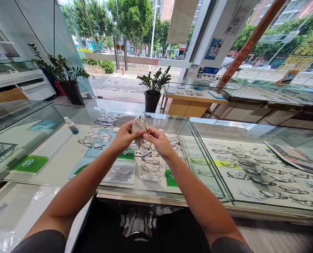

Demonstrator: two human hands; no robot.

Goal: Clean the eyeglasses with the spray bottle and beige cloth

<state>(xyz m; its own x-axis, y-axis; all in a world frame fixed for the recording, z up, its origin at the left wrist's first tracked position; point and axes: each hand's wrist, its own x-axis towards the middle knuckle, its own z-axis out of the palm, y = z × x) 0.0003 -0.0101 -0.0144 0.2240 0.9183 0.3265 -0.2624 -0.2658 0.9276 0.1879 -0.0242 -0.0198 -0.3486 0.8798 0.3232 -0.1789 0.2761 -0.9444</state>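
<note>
Above the glass display counter, both my hands are closed around a beige cloth (140, 127). My left hand (126, 134) pinches it from the left, thumb on the front. From the right, my right hand (156, 137) grips the cloth, its thumb and fingers near the other thumb. A thin dark frame part of a pair of glasses (144, 115) sticks out above the cloth; the rest of it is covered. The cloth's lower end hangs below my fingers. Rows of glasses (149, 161) lie beneath my hands.
A white and blue spray bottle (71, 125) stands on the counter (58, 151) to the left. More glasses (251, 168) fill the case on the right. Potted plants (152, 93) stand beyond, by the window. A second display table (193, 103) is behind.
</note>
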